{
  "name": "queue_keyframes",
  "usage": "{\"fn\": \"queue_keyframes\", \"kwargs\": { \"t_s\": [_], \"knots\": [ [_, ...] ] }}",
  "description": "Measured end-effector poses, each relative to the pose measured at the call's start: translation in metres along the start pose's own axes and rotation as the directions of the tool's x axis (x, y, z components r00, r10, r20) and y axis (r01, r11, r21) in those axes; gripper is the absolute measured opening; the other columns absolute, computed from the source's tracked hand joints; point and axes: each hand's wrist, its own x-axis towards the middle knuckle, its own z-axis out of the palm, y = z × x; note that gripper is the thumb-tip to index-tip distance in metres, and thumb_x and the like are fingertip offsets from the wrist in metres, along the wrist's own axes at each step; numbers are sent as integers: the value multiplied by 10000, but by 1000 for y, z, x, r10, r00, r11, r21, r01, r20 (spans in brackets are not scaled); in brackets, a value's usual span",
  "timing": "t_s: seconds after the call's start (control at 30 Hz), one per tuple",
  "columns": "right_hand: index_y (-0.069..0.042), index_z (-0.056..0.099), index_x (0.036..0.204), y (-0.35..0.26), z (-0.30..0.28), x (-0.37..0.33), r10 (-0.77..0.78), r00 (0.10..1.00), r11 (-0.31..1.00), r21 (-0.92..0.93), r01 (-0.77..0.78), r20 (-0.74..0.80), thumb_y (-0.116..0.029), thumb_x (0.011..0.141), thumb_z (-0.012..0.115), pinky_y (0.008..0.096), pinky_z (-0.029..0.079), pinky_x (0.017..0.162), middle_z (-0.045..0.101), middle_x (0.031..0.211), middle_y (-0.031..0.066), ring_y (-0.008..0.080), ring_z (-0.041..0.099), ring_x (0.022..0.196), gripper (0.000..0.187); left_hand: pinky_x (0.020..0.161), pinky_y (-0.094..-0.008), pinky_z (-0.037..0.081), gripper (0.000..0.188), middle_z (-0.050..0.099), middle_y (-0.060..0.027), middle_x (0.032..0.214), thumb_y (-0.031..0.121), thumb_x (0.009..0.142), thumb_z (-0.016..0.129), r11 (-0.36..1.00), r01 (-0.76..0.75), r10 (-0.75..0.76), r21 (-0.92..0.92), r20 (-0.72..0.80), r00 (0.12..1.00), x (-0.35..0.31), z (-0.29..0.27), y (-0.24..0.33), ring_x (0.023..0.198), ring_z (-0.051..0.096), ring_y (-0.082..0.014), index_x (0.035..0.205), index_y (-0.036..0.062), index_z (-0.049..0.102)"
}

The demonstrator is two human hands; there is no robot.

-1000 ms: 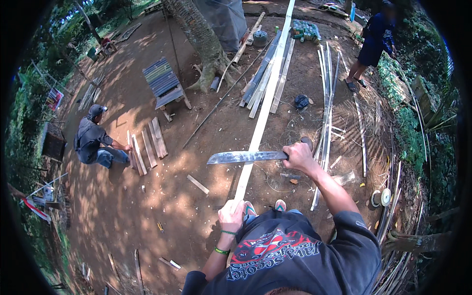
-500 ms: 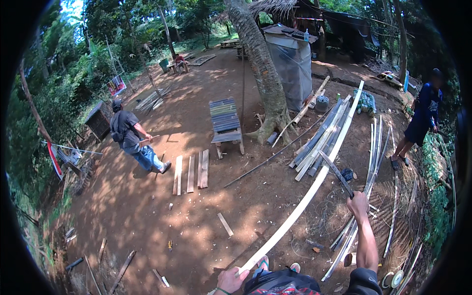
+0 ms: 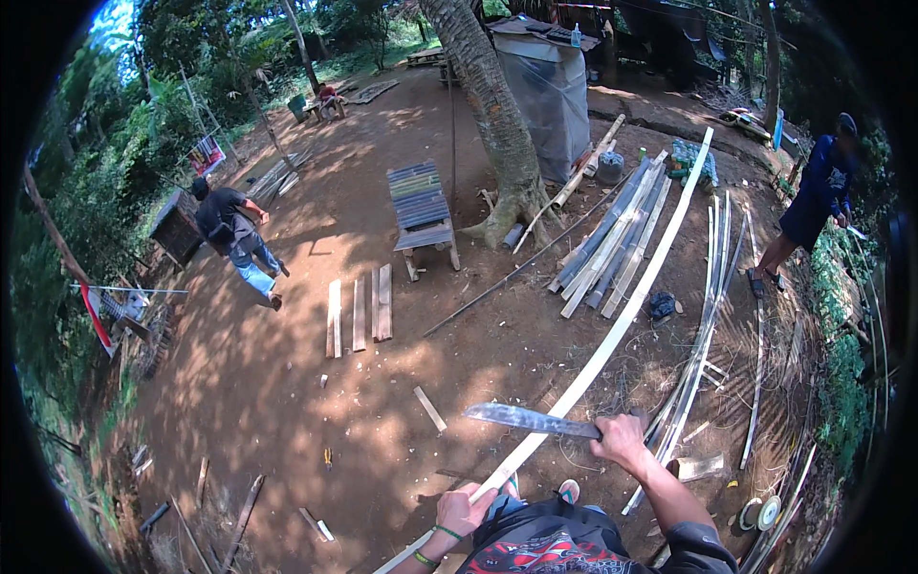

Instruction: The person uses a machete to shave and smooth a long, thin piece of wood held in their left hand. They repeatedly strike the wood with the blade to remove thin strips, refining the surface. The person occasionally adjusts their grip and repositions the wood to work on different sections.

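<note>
A long pale strip, apparently split bamboo (image 3: 626, 320), runs from beside my left hip far out ahead of me. My left hand (image 3: 461, 512) is closed around its near end. In my right hand (image 3: 620, 438) is the dark handle of a machete (image 3: 535, 419). The broad grey blade points left and lies across the strip in view; I cannot tell whether it touches. My sandalled feet (image 3: 569, 491) show just beyond my shirt.
Bamboo slats (image 3: 612, 239) lie piled ahead right, with thin strips (image 3: 712, 277) nearer. Short planks (image 3: 359, 316) lie by a slatted chair (image 3: 421, 215) left of a tree trunk (image 3: 497, 124). One person (image 3: 234, 234) is at left, another (image 3: 818, 196) at right.
The machete has swung from pointing ahead to pointing left, with my right hand moving nearer and leftward. My left hand has shifted slightly up along the strip. The person at left has walked away.
</note>
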Motion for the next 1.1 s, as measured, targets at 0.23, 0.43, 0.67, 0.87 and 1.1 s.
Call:
{"fn": "queue_keyframes", "kwargs": {
  "t_s": [0.23, 0.43, 0.67, 0.87, 1.1],
  "knots": [
    [26, 694, 828, 157, -60, 31, 570, 706, 820, 244, -518, -419, -199, 824, 621, 485, 519, 688, 661, 718, 245, 427, 670, 738, 236, 579, -390, 499, 368, 667, -147, 675, 425, 843, 732, 998, 59, -61, -29, -60, 996, -35, -12, -19, 627, 682, -270, 870, 58, 741],
    [33, 649, 775, 88, -31, -4, 541, 809, 817, 374, -440, -230, -208, 796, 612, 485, 478, 668, 615, 654, 239, 411, 637, 662, 245, 554, -369, 469, 400, 653, -108, 636, 448, 869, 715, 995, 71, -70, -74, 16, 997, -22, 21, -18, 581, 632, -191, 901, 50, 742],
    [-52, 688, 754, 17, 40, -57, 342, 927, 878, 404, -257, -154, -265, 748, 683, 498, 520, 690, 628, 629, 210, 414, 651, 664, 213, 626, -407, 500, 449, 682, -155, 725, 507, 856, 698, 984, 119, -109, -134, 78, 991, -23, 33, 21, 681, 679, -290, 906, 62, 731],
    [-49, 640, 659, -40, 55, -92, 161, 984, 860, 500, -101, -77, -215, 748, 682, 447, 489, 535, 571, 542, 184, 382, 609, 524, 193, 586, -340, 431, 408, 575, -34, 638, 413, 894, 700, 928, 173, -96, -331, 235, 967, -27, 50, 17, 618, 520, -130, 867, 6, 674],
    [-75, 678, 753, -92, 44, -129, 187, 981, 804, 567, -181, 48, -262, 773, 670, 462, 543, 580, 615, 540, 152, 370, 656, 565, 189, 632, -364, 445, 416, 597, -85, 678, 414, 917, 662, 911, 88, 30, -402, 278, 960, -43, 62, -18, 660, 551, -168, 878, 0, 664]
  ]
}}
